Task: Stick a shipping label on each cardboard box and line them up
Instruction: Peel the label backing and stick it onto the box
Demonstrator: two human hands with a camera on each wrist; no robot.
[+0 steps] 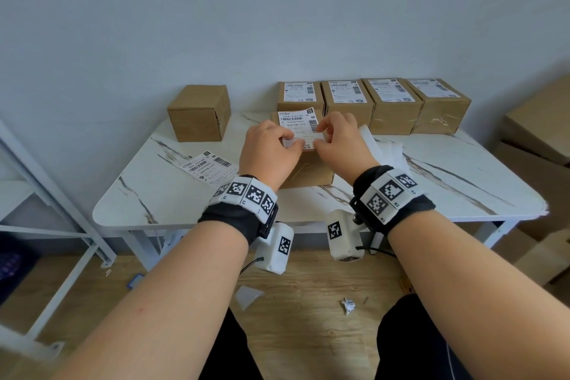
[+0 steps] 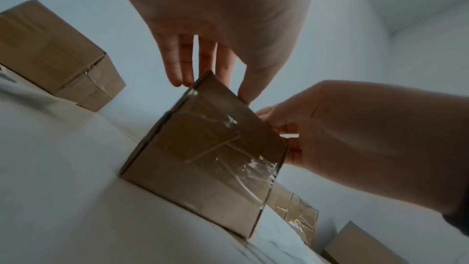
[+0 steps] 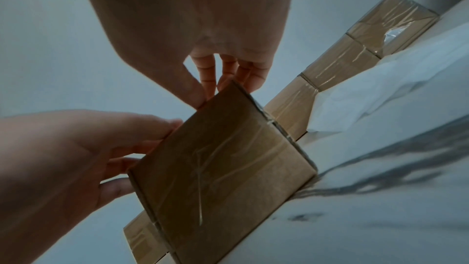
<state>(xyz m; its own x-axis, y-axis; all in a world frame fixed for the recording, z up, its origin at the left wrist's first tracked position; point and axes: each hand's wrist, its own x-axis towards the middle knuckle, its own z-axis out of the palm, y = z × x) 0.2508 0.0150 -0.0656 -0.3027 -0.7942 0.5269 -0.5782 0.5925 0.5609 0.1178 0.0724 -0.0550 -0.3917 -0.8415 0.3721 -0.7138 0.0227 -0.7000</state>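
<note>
On the middle of the marble table point(image 1: 431, 182) stands a brown cardboard box point(image 1: 310, 171), its taped side seen close in the left wrist view point(image 2: 210, 158) and the right wrist view point(image 3: 223, 168). A white shipping label point(image 1: 297, 123) lies over the box top with its far edge raised. My left hand point(image 1: 287, 140) pinches the label's near left part. My right hand point(image 1: 324, 133) pinches its right edge. Both hands hover at the box's top edge; the label itself is hidden in both wrist views.
Several labelled boxes point(image 1: 391, 102) stand side by side along the wall. One unlabelled box point(image 1: 199, 112) stands at the back left. A spare label point(image 1: 209, 165) lies left of my left wrist. White backing papers point(image 1: 382, 145) lie to the right. Larger cartons point(image 1: 536, 133) are stacked beyond the table's right end.
</note>
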